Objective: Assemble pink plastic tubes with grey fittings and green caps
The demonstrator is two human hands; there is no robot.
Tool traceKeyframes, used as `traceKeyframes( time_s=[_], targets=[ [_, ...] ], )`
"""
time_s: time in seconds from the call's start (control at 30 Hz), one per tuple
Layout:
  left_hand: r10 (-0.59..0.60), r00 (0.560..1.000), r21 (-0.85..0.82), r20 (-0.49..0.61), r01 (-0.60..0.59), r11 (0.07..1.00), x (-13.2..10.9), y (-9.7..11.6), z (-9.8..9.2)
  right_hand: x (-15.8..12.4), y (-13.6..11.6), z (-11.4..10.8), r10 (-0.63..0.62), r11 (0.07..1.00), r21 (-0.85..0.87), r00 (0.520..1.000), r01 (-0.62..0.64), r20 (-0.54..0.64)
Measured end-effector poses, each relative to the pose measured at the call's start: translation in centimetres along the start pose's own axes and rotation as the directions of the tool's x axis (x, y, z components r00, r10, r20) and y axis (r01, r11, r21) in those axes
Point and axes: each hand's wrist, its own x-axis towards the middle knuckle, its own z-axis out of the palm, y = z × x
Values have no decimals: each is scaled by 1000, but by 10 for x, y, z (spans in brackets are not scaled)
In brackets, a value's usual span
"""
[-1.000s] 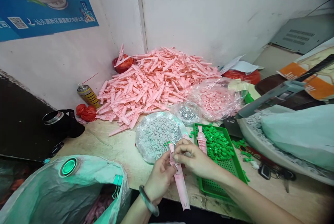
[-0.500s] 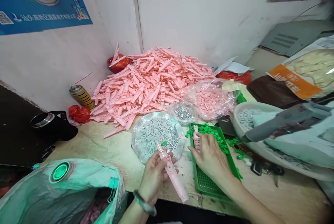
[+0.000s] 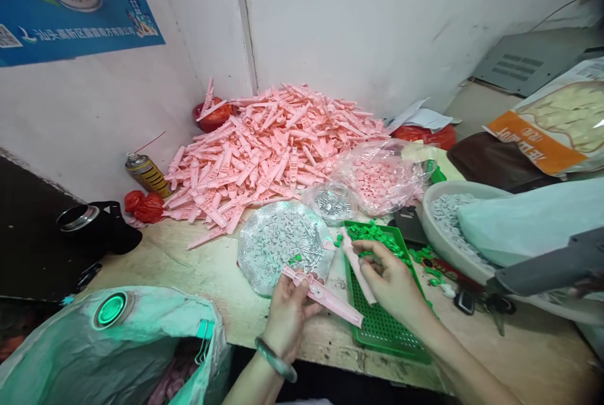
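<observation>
Between the thumb and fingers of my left hand [image 3: 292,304] is a long pink plastic half-shell [image 3: 336,305], tilted down to the right, with a small pale piece seated in it. My right hand [image 3: 394,273] pinches a second pink plastic piece [image 3: 357,266] by its edge, narrow end up, over the green basket tray [image 3: 377,337]. Small green parts [image 3: 377,235] fill the tray's far end. Just beyond my left hand lies a round silvery plate [image 3: 250,266] of small whitish parts and metal pins [image 3: 309,244]. The two pink pieces are apart.
A large heap of pink pieces [image 3: 268,147] rests against the wall. Nearby are a bag of small pink parts [image 3: 377,182], a dish of metal pins [image 3: 333,202], a white basin [image 3: 472,188] and a grey tool-like object [image 3: 542,266]. An open sack [image 3: 155,310] stands front left.
My left hand has moved right and turned its pink half-shell flatter. My right hand has turned its pink piece over and tilted it. The grey object at the right has swung lower.
</observation>
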Motion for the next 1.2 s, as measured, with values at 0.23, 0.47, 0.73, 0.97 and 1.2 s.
traceKeyframes(
  time_s=[0.23, 0.47, 0.73, 0.97, 1.2],
  targets=[
    [-10, 997, 26, 73, 8, 1000, -2, 1, 8, -9, -22, 9, -52, 970, 241, 929, -41, 367],
    [51, 994, 66, 92, -58, 996, -5, 2, 11, -21, -28, 28, -86, 996, -20, 973, 92, 213],
    [69, 995, -43, 77, -66, 997, -6, 1, 10, -39, -31, 38, -388, 905, -158, 919, 395, 76],
    [57, 995, -68, 78, -52, 996, -8, 0, 11, -43, -25, 44, -477, 841, -264, 877, 472, 48],
    [72, 997, 15, 28, -73, 997, -5, 0, 15, -43, -31, 45, -518, 827, -229, 854, 514, 46]
  ],
)
